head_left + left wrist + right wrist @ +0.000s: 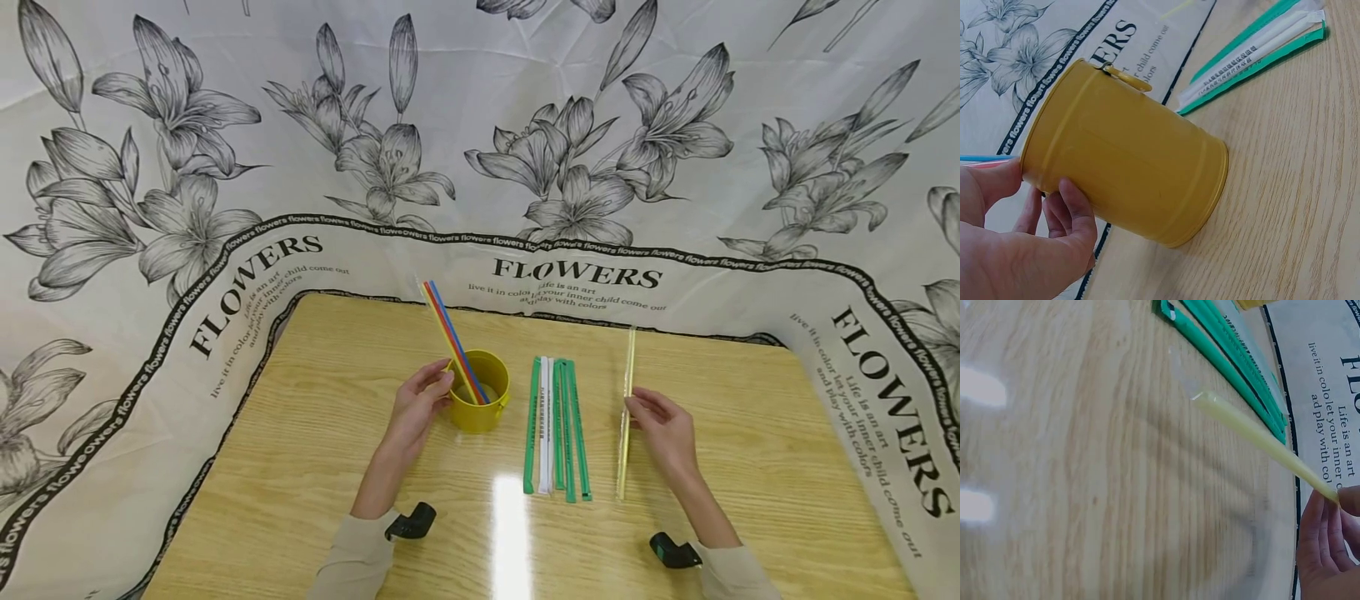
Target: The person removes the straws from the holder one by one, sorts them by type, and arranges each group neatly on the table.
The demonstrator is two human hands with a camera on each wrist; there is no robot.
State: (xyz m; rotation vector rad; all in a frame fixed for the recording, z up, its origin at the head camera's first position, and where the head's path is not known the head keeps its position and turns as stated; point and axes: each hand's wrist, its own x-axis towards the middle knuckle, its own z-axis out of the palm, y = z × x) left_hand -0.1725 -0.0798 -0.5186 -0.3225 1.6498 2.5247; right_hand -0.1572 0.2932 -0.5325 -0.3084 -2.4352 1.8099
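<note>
My left hand (pixel 420 400) holds the side of a small yellow bucket (pixel 477 421), thumb by the rim and fingers against the wall. Red, yellow and blue straws (pixel 452 333) lean out of it toward the back left; in the left wrist view only blue and red ends (pixel 988 159) show beside the thumb. Between thumb and fingers, my right hand (pixel 663 425) pinches a pale yellow straw (pixel 624 454) in a clear wrapper. The right wrist view has this straw (pixel 1254 434) slanting over the tabletop, its wrapper's loose end sticking out past the tip.
Between the hands, several straws in green wrappers (pixel 531 433) and white wrappers (pixel 544 433) lie side by side on the wooden table (pixel 322 358). Flower-printed cloth (pixel 420 258) stands round the back and sides. Black wrist devices (pixel 414 522) sit at both cuffs.
</note>
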